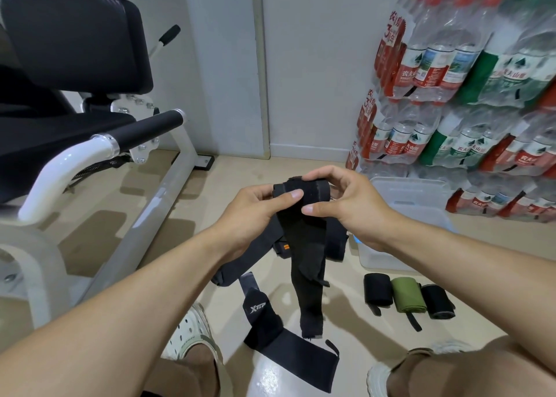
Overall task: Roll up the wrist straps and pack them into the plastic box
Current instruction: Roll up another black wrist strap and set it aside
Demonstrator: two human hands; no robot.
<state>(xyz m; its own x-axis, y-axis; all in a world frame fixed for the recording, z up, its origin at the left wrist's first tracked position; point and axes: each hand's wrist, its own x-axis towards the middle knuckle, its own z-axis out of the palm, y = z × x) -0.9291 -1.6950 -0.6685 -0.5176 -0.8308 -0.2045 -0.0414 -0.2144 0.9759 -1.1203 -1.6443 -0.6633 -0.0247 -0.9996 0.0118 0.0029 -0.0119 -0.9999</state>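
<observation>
Both hands are raised over the floor, working one black strap. Its upper end is wound into a short roll held level between the hands; the unrolled tail hangs straight down from the roll, its lower end near the floor.

Left hand: fingers curled round the roll's left end, thumb laid flat across the front of the roll, pressing it.

Right hand: fingers arched over the top of the roll, thumb beneath on the front face, so the roll's right end is pinched between thumb and fingers.

Box: clear plastic, lid off, standing on the floor just right of the right hand, partly hidden by the right forearm. Contents cannot be told.

Three finished rolls lie side by side on the floor in front of the box, touching one another: black roll, green roll, dark roll. Each has a loose tab sticking out.

Unrolled items on the floor below the hands: a branded strap lying flat with white lettering near one end, and a dark pile behind the hanging tail, one piece bearing an orange tag. How many straps are in the pile cannot be told.

Surroundings: gym machine at left, with black pads and a white frame; stacked bottle packs at right against the wall. The person's shoes and knees show at the lower edge
</observation>
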